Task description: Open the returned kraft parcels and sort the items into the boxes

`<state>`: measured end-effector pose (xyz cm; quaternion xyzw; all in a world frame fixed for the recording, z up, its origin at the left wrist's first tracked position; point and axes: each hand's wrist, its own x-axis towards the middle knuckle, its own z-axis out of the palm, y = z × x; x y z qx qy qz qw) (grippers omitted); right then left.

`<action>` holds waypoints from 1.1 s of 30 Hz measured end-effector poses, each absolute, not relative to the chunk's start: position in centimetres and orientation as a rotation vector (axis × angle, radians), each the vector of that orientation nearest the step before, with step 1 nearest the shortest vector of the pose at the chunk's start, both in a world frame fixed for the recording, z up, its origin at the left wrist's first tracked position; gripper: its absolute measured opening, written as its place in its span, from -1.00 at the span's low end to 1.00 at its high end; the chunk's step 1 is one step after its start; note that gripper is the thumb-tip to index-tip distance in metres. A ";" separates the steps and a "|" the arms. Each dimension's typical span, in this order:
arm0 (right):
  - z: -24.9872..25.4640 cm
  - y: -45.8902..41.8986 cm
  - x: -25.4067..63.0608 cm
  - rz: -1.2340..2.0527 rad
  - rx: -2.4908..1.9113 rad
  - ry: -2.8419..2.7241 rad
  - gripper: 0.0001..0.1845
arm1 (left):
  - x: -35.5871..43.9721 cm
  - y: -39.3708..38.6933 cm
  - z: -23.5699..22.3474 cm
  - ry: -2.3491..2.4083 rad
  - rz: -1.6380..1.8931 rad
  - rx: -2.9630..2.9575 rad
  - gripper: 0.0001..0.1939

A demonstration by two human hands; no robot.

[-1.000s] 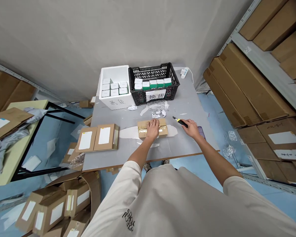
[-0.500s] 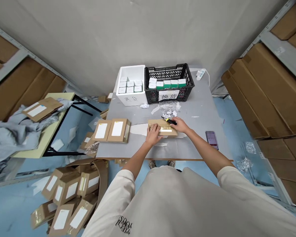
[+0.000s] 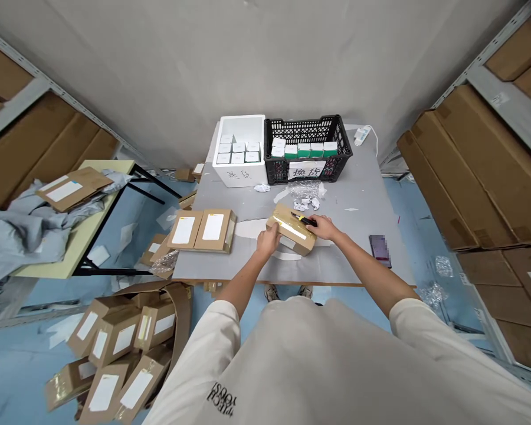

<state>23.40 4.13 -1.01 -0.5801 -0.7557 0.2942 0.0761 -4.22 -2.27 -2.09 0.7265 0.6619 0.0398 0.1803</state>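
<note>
A small brown cardboard box (image 3: 292, 234) sealed with clear tape lies turned at an angle in the middle of the grey table (image 3: 349, 260). My left hand (image 3: 267, 241) grips its near left end. My right hand (image 3: 324, 226) is closed on a yellow and black utility knife (image 3: 304, 219), whose tip rests on the box's top by the tape line.
Two labelled brown boxes (image 3: 202, 229) lie at the table's left. A white foam box (image 3: 239, 151) and a black crate (image 3: 308, 147) of small boxes stand at the back. A phone (image 3: 379, 247) lies right. Paper scraps (image 3: 306, 203) sit behind. Several boxes (image 3: 119, 348) cover the floor left.
My right hand brought the knife from the table's right side onto the box. The box has turned at an angle, and my left hand slid from its top to its left end.
</note>
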 end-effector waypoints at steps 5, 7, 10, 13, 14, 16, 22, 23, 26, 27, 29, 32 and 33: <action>-0.7 1.9 22.8 0.891 -1.711 -2.200 -0.58 | -4.8 -3.0 -2.6 1.834 0.242 1.973 -0.55; -0.6 1.4 23.0 0.908 -1.745 -2.151 -0.57 | -4.3 -2.6 -2.6 1.797 0.314 1.975 -0.52; -0.4 1.2 23.4 0.934 -1.832 -2.091 -0.58 | -3.1 -1.4 -2.5 1.725 0.387 2.002 -0.49; -0.7 0.7 23.7 1.015 -1.864 -2.004 -0.62 | -1.6 0.1 -2.2 1.648 0.410 2.019 -0.48; -0.9 0.4 23.7 1.067 -1.850 -1.962 -0.63 | -1.2 0.6 -2.1 1.632 0.408 2.017 -0.47; -1.5 -0.3 23.6 1.229 -1.787 -1.865 -0.66 | -0.3 1.5 -1.9 1.623 0.379 2.013 -0.41; -2.7 -0.5 24.5 1.335 -1.753 -1.582 -0.67 | 2.4 1.7 -1.2 1.731 0.332 2.139 -0.38; -2.7 -0.2 24.8 1.265 -1.781 -1.569 -0.67 | 2.9 1.3 -1.1 1.755 0.329 2.146 -0.33; -2.6 1.2 25.8 1.147 -1.810 -1.575 -0.66 | 4.1 0.0 -1.0 1.730 0.242 2.186 -0.20; -2.6 1.7 26.1 1.127 -1.802 -1.582 -0.65 | 4.3 -0.4 -0.9 1.719 0.206 2.210 -0.19; -2.7 2.5 26.4 1.079 -1.771 -1.597 -0.65 | 4.4 -0.8 -0.8 1.702 0.138 2.256 -0.17; -3.2 3.0 26.3 1.032 -1.696 -1.617 -0.67 | 3.6 -0.7 -0.3 1.649 0.042 2.323 -0.15; -3.4 3.1 26.1 1.036 -1.674 -1.611 -0.67 | 3.0 -0.5 0.0 1.606 0.006 2.350 -0.16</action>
